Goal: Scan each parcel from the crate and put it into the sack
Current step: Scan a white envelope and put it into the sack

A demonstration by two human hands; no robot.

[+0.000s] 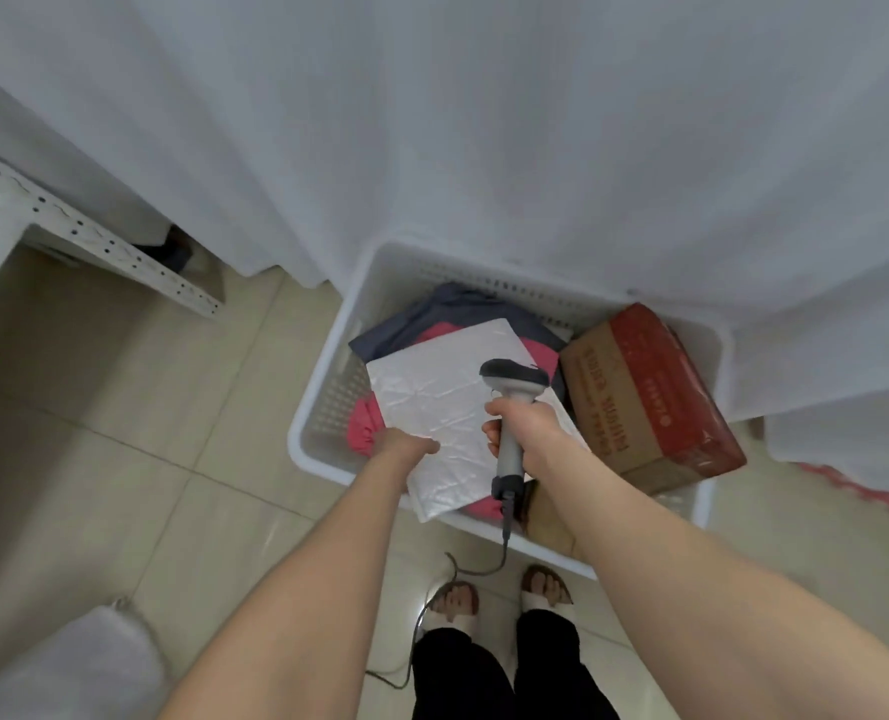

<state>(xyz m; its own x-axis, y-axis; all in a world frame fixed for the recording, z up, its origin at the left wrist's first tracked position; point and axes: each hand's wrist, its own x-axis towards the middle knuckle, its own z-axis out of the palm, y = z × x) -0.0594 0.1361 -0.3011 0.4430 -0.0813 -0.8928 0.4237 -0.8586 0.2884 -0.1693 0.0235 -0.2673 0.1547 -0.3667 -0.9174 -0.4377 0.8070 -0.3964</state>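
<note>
Two grips work over the white crate; read left to right. Far left, on the floor, lies a pale woven bundle that I take to be the sack, well apart from the crate. My left grip pinches the near left edge of the white padded parcel, thumb on top, holding it above the other parcels in the crate. My right grip is closed round the handle of the scanner, whose head hangs over the parcel's upper face.

To do this step well, I judge that I should hold the parcel flat, find the label (none shows on the face turned up) and aim the scanner squarely at it, with the cable trailing clear.

The parcel is a flat, square-cornered mailer, white and faintly glossy, with a creased, quilted skin. It looks light and limp, and likely to sag from a one-edge hold. Beneath it lie a pink parcel and a dark blue parcel. At right a brown-and-red cardboard box leans over the crate's rim.
</note>
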